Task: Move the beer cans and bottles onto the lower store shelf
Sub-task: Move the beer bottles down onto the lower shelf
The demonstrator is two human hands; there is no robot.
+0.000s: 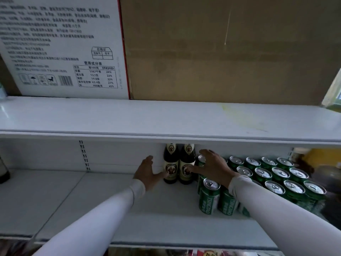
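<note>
Where the lower shelf (pixel 103 193) begins at the far left, a dark bottle (pixel 4 170) is seen at the frame edge, only partly visible. Further right, a bare stretch of white shelf board is noted. The left hand (pixel 147 172) is held with fingers straight and spread, its thumb touching the label of the left beer bottle (pixel 170 165); nothing is gripped. A second beer bottle (pixel 187 164) stands upright, touching the first, both set toward the back of the lower shelf, their necks hidden by the upper shelf (pixel 166 119). The right hand (pixel 212 168) is spread open above the nearest cans, its thumb touching the label of the second bottle; no pinch is observed. To the right, green Tsingtao cans (pixel 209 198) are ranged upright in close rows on the same shelf, tops facing up. Both arms are covered by white sleeves (pixel 276 209). On the upper shelf, a white printed carton (pixel 64 48) is recorded at left and a plain brown carton (pixel 221 52) beside it
</note>
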